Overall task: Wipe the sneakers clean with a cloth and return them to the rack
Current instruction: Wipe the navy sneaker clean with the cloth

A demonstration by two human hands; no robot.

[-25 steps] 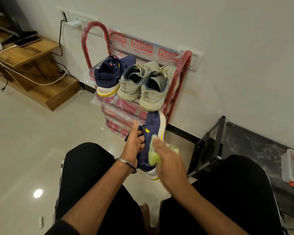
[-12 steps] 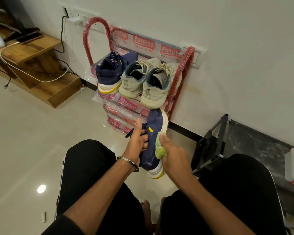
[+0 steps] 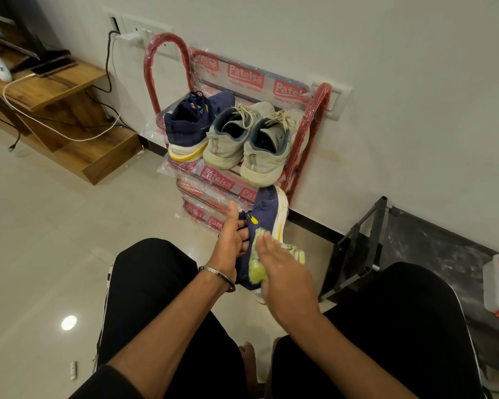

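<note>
I'm sitting in front of the red rack (image 3: 310,131) with one navy sneaker (image 3: 267,218) held up between my knees, toe pointing at the wall, white and yellow sole turned to the right. My left hand (image 3: 230,246) has it by the collar: thumb up, fingers (image 3: 244,236) curled around the edge of the upper and closed tight on it. My right hand (image 3: 283,272) lies nearly flat, fingers pressed down on the green cloth (image 3: 257,270), which is bunched against the side of the shoe with a fold poking out past my knuckles on the sole side. So I'm mid-wipe, working the side panel near the heel.

Where does that leave me? On the top shelf of the rack sits the other navy sneaker (image 3: 189,125) at the left, heel toward me, and beside it the grey pair: one grey sneaker (image 3: 232,136) in the middle, the second grey sneaker (image 3: 267,151) at the right, its heel hanging over the shelf edge just above the shoe I'm holding. Three of four are racked. Whether those three have been wiped I honestly can't say from here; the grey heels look a bit scuffed, but the view is too wide to judge dirt.

What's left, as I read it: finish this side, probably run the cloth along the sole, then set this shoe next to its mate on the shelf, and maybe give the grey pair their turn if they haven't had it
</note>
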